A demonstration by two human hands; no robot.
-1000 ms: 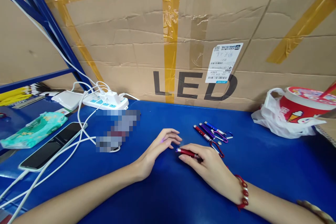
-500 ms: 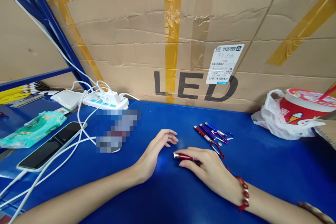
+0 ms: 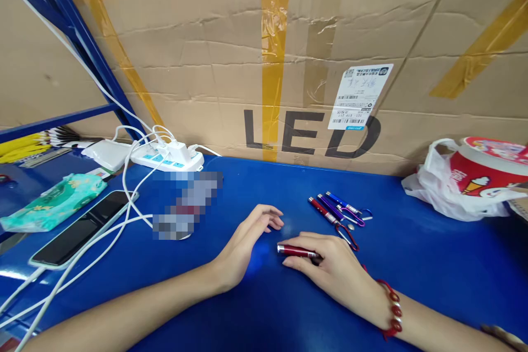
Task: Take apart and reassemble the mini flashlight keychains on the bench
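Note:
Between the thumb and fingers of my right hand [image 3: 325, 261] is a small red flashlight [image 3: 297, 251], its silver tip turned toward my left hand. The back end of it is hidden in the palm. My left hand [image 3: 251, 239] stands on edge over the table, empty, fingers loosely curved and a little apart from the tip. A bluish glow shows on the table beside the left palm. Beyond my right hand lie a second red flashlight [image 3: 320, 209] with a red carabiner [image 3: 347, 237], a purple flashlight [image 3: 330, 207] and a blue flashlight [image 3: 339, 202].
On the left, a phone [image 3: 82, 230], a green tissue pack [image 3: 55, 202], white cables [image 3: 99, 236] and a power strip [image 3: 181, 165] lie on the blue table [image 3: 231, 319]. A cardboard box [image 3: 206, 66] closes off the back. A red cup [image 3: 474, 170] in a plastic bag is at right.
The view has shifted slightly, so most things appear a little further right. Both hands keep nearly the same pose, with the red flashlight still in my right hand.

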